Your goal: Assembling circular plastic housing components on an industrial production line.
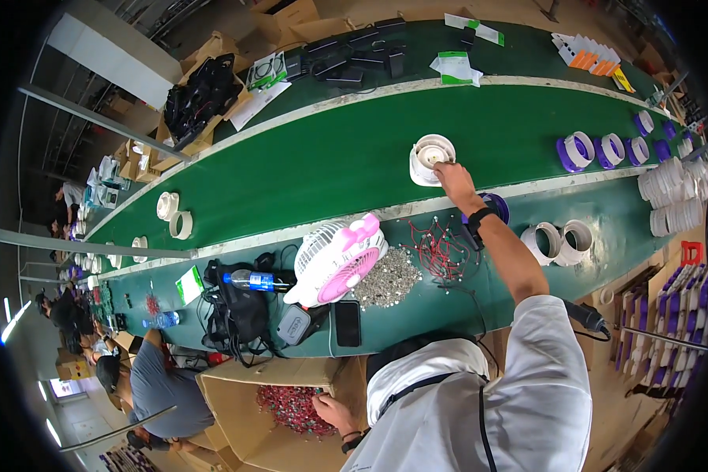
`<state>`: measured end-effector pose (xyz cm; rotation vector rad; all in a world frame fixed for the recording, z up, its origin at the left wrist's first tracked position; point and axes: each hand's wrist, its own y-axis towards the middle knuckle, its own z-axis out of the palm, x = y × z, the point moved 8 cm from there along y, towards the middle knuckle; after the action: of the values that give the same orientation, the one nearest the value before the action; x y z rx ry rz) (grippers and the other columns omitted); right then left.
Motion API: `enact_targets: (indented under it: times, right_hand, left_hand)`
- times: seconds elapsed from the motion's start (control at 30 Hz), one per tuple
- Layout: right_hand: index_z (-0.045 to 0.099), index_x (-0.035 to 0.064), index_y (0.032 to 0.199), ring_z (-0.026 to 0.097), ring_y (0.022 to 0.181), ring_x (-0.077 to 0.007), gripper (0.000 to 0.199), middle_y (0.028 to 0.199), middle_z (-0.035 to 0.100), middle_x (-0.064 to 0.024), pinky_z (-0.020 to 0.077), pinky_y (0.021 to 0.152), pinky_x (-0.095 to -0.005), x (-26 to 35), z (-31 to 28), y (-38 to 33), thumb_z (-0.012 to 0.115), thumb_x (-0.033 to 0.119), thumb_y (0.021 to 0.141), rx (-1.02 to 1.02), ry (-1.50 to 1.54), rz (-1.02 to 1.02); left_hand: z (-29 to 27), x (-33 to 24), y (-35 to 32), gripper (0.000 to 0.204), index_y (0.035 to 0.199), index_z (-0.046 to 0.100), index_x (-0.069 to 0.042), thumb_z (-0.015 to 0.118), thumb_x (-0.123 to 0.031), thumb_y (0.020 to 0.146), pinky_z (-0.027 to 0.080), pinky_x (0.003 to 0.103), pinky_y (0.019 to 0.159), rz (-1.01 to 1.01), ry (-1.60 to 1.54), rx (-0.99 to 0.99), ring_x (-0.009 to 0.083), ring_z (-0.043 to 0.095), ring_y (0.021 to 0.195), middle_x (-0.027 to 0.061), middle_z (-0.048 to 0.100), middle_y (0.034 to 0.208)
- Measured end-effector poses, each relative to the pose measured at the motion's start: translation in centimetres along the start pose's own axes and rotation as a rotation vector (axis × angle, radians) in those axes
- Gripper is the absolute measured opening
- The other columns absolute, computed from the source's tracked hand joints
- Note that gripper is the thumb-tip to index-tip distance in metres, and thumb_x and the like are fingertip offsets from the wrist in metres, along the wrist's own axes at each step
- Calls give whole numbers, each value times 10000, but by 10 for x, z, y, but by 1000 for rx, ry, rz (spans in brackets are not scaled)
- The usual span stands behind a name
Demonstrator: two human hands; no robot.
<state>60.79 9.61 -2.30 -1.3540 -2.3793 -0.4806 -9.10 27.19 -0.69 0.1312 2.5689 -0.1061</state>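
Note:
My right hand (454,181) reaches over the green conveyor belt (307,157). Its fingers close on the near right edge of a white round plastic housing (426,149), which has a smaller ring inside. Low in the view, my left hand (334,412) is at the right side of an open cardboard box (228,417). A heap of small parts with red wires (291,407) lies in that box. The left fingers are curled together; whatever they hold is too small to make out. Below my right forearm a purple ring (495,208) is partly hidden.
On the near bench lie a pink and white fan (338,259), small metal pieces (389,279), red wires (440,252), a phone (348,323), a black bag (240,311) and two white rings (576,240). Purple and white housings (578,149) stand right. A co-worker (165,385) sits left.

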Motion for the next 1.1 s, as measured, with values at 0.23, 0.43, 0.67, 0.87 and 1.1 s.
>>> enact_targets:
  times: [0.23, 0.43, 0.67, 0.87, 1.1]
  right_hand:
    - [700, 94, 954, 685, 836, -410, 157, 899, 707, -195, 559, 736, -517, -7, -4, 2, 599, 212, 931, 1, -38, 2]
    - [725, 98, 981, 693, 872, -403, 187, 939, 714, -197, 566, 765, -510, -13, -4, 6, 608, 233, 928, 74, -68, 53]
    - [724, 111, 981, 698, 859, -387, 173, 922, 714, -195, 568, 735, -501, -28, -20, 12, 614, 229, 921, 63, -154, 119]
    - [618, 150, 1165, 664, 944, -254, 289, 1066, 660, -78, 525, 847, -473, 11, 44, 10, 580, 157, 879, -47, -298, -54]
    - [738, 98, 910, 735, 811, -320, 164, 923, 736, -151, 599, 696, -437, -47, 1, 27, 587, 129, 858, -71, -225, 273]
  left_hand:
    - [2, -4, 0, 269, 871, 575, 67, 425, -137, 959, 439, 493, 733, 10, -3, 28, 435, 554, 774, 266, 615, 849]
    - [-4, -9, -2, 280, 877, 564, 72, 426, -154, 971, 435, 481, 732, 4, -8, 19, 430, 543, 777, 269, 608, 851]
    - [8, -4, 1, 288, 885, 569, 78, 421, -152, 976, 438, 484, 746, 6, -36, 50, 431, 548, 793, 273, 614, 864]
    - [74, -114, -15, 280, 1019, 622, 34, 538, -230, 980, 471, 435, 837, 124, -211, 160, 357, 606, 945, 211, 660, 1007]
    - [104, -467, 5, 549, 1318, 573, -125, 656, -461, 892, 382, 437, 1072, 328, -810, 1692, 295, 525, 1241, 117, 589, 1261]
